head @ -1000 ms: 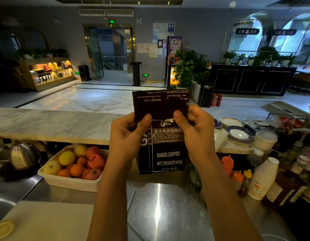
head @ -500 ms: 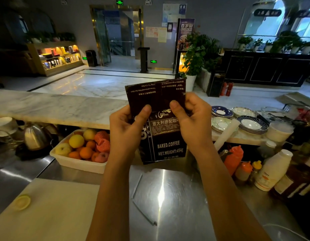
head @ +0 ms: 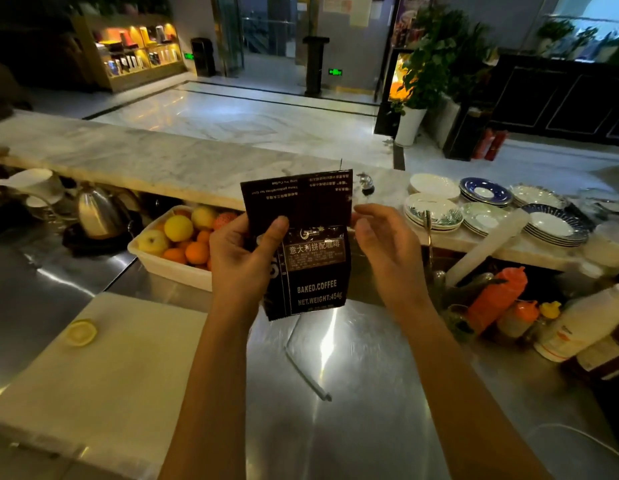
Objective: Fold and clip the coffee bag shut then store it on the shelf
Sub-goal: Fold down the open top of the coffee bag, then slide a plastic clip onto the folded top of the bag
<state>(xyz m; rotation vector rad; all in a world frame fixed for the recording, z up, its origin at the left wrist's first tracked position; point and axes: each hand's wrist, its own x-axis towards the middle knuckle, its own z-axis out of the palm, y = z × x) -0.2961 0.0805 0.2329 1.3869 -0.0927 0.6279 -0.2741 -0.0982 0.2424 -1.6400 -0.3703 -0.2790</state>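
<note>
A dark brown coffee bag [head: 311, 271] with white print "BAKED.COFFEE" is held upright above the steel counter, its top flap folded down toward me with upside-down text showing. My left hand [head: 245, 258] grips the bag's left side, thumb pressed on the fold. My right hand [head: 384, 251] hovers just off the bag's right edge, fingers apart and holding nothing. A thin white stick-like clip [head: 308, 372] lies on the counter below the bag. No shelf for storing is identifiable here.
A white tub of fruit [head: 169, 265] sits left of the bag, a kettle [head: 96, 213] further left. A cutting board [head: 103, 368] with a lemon slice lies at the near left. Stacked saucers [head: 433, 213] and sauce bottles [head: 495, 296] crowd the right.
My right hand has let go of the bag and moved slightly right. The view has tilted down, and the bag now sits lower over the counter.
</note>
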